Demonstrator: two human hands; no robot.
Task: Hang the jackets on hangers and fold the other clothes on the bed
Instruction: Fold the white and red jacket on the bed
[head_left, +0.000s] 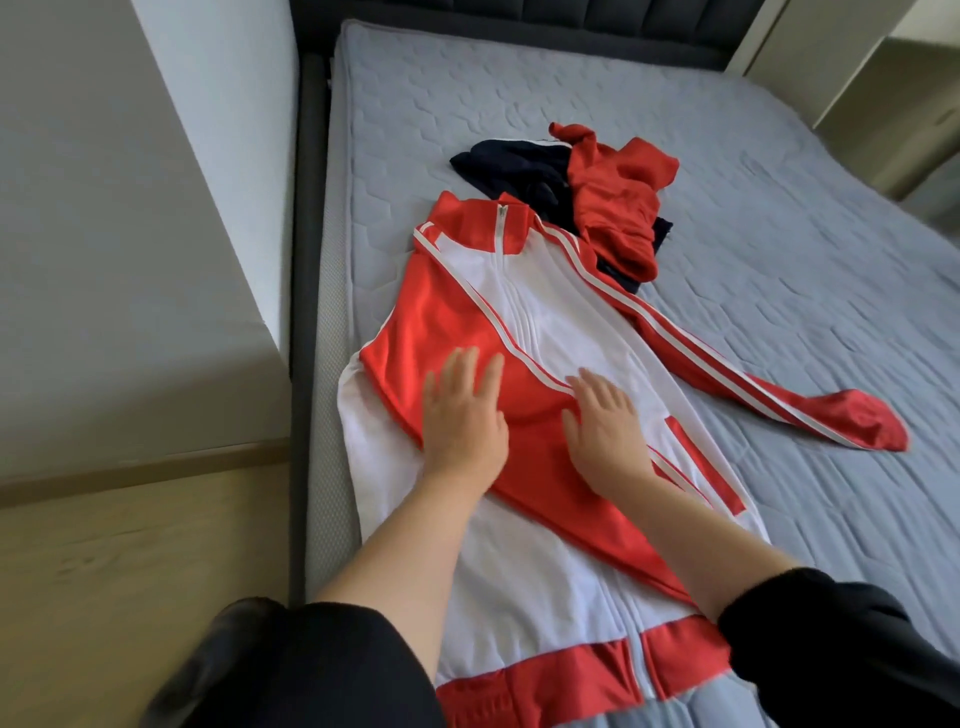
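A red and white track jacket (540, 322) lies face up, zipped, along the left side of the bed. Its left sleeve is folded across the chest, and its other sleeve stretches out to the right on the mattress. My left hand (462, 415) lies flat with straight fingers on the folded red sleeve. My right hand (608, 431) presses flat on the same sleeve near the zip. Behind the collar lies a pile of a crumpled red garment (618, 197) on a dark navy garment (498, 161).
The bare grey quilted mattress (779, 260) spreads to the right and far side. A dark bed frame (306, 260) runs along the left, with a white wall and wooden floor (130, 561) beside it. The dark headboard is at the top.
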